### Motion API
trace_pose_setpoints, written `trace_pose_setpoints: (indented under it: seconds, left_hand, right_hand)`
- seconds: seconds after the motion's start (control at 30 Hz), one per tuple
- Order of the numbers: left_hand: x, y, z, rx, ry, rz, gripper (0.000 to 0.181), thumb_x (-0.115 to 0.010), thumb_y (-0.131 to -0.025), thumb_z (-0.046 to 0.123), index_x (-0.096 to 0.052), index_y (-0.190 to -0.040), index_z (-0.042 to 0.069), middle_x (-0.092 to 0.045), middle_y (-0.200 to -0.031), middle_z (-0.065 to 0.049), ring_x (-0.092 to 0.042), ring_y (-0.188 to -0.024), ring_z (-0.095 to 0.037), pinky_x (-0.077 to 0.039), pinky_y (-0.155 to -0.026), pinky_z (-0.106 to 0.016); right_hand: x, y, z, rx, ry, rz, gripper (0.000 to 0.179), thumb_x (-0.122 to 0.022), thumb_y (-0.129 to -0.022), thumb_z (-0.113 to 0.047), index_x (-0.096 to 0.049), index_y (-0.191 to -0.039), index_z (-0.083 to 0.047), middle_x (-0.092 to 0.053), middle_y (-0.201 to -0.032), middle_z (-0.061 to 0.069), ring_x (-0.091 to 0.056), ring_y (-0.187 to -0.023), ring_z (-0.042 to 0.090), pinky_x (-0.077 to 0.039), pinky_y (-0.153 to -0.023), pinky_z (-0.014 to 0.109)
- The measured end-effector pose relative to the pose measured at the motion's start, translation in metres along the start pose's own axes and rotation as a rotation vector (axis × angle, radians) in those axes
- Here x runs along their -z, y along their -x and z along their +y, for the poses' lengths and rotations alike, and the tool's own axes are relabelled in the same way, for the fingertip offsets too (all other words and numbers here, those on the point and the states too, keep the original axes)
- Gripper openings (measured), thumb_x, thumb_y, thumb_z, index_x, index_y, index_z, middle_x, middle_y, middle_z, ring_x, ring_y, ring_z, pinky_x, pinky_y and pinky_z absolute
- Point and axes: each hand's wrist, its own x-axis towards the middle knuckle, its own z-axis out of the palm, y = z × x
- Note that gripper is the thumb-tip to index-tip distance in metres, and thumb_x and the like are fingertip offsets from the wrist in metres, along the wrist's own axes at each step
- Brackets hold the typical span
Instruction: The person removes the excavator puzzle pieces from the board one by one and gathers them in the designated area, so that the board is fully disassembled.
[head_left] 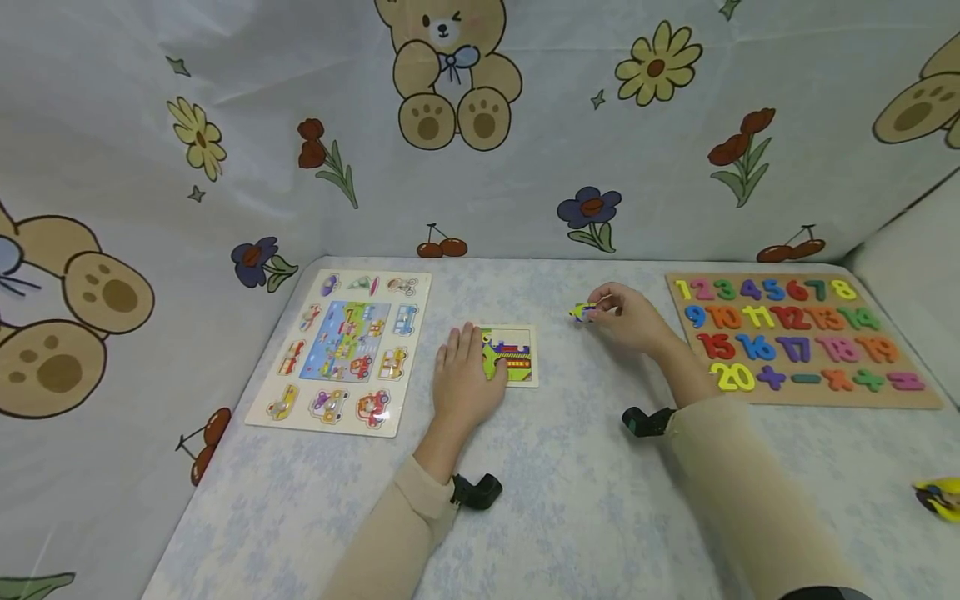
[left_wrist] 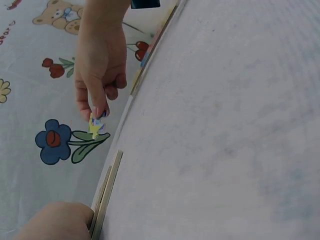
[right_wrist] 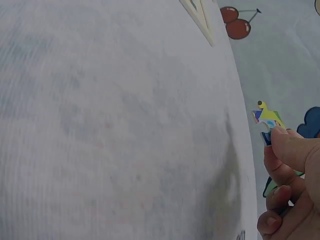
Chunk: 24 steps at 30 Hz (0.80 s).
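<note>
My right hand [head_left: 633, 321] pinches a small jigsaw piece [right_wrist: 272, 119] between thumb and fingers, raised off the table. The piece is yellow, blue and green, with a notched edge and a rounded knob. To its left lies a small square wooden jigsaw tray [head_left: 535, 357] holding green, red and yellow pieces; its left part is hidden under my left hand [head_left: 467, 383]. That hand lies palm down with straight fingers across the tray's left side, thumb over the pieces. In the left wrist view the tray's edge [left_wrist: 107, 192] shows beside the left hand.
A vehicle puzzle board [head_left: 408, 350] lies left of the tray. At the right is a wooden number board [head_left: 832, 398] with several coloured numerals and signs. A yellow-and-black object [head_left: 941, 498] is cut off at the right edge. Printed cloth [head_left: 540, 125] hangs behind the table.
</note>
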Motion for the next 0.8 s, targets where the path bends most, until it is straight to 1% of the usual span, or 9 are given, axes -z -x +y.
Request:
trace_pose_setpoints:
  seconds: [0.13,0.3,0.47,0.6,0.8]
  left_hand:
    - [0.000,0.000,0.000,0.002,-0.002,-0.006,0.076,-0.041,-0.098,0.051,-0.023,-0.159,0.009,-0.018,-0.167,-0.005,-0.010,-0.156,-0.027,-0.008,-0.126,-0.046]
    - [-0.001,0.000,0.000,0.000,-0.008,-0.005,0.076,-0.040,-0.098,0.052,-0.023,-0.159,0.010,-0.017,-0.167,-0.005,-0.010,-0.156,-0.027,-0.008,-0.126,-0.046]
    - [-0.001,0.001,0.000,-0.001,-0.010,-0.004,0.076,-0.040,-0.098,0.052,-0.023,-0.159,0.010,-0.018,-0.167,-0.006,-0.011,-0.156,-0.027,-0.008,-0.126,-0.047]
    - [0.000,0.001,0.000,-0.003,-0.014,-0.001,0.076,-0.040,-0.098,0.052,-0.024,-0.158,0.009,-0.019,-0.167,-0.006,-0.011,-0.156,-0.028,-0.009,-0.126,-0.047]
    - [-0.001,0.000,-0.001,-0.006,-0.028,0.002,0.076,-0.039,-0.098,0.054,-0.023,-0.159,0.009,-0.018,-0.167,-0.006,-0.011,-0.156,-0.027,-0.009,-0.126,-0.047]
  right_hand:
    - [0.017,0.002,0.012,-0.052,0.025,0.012,0.025,-0.060,-0.100,-0.025,-0.055,-0.120,-0.011,-0.058,-0.110,0.013,-0.051,-0.093,0.025,-0.043,-0.068,0.030]
    - [0.026,0.001,0.022,-0.076,0.048,0.032,0.027,-0.059,-0.100,-0.026,-0.054,-0.121,-0.009,-0.058,-0.111,0.016,-0.051,-0.092,0.026,-0.043,-0.067,0.029]
    - [0.028,-0.002,0.026,-0.110,0.062,0.027,0.028,-0.059,-0.100,-0.027,-0.055,-0.121,-0.010,-0.057,-0.113,0.015,-0.051,-0.093,0.027,-0.043,-0.068,0.030]
    - [0.028,-0.005,0.026,-0.150,0.080,0.019,0.028,-0.059,-0.100,-0.027,-0.054,-0.122,-0.010,-0.057,-0.116,0.016,-0.050,-0.097,0.028,-0.044,-0.073,0.031]
    - [0.025,-0.011,0.030,-0.170,0.127,0.019,0.027,-0.058,-0.101,-0.026,-0.055,-0.122,-0.010,-0.059,-0.117,0.018,-0.053,-0.100,0.030,-0.046,-0.081,0.035]
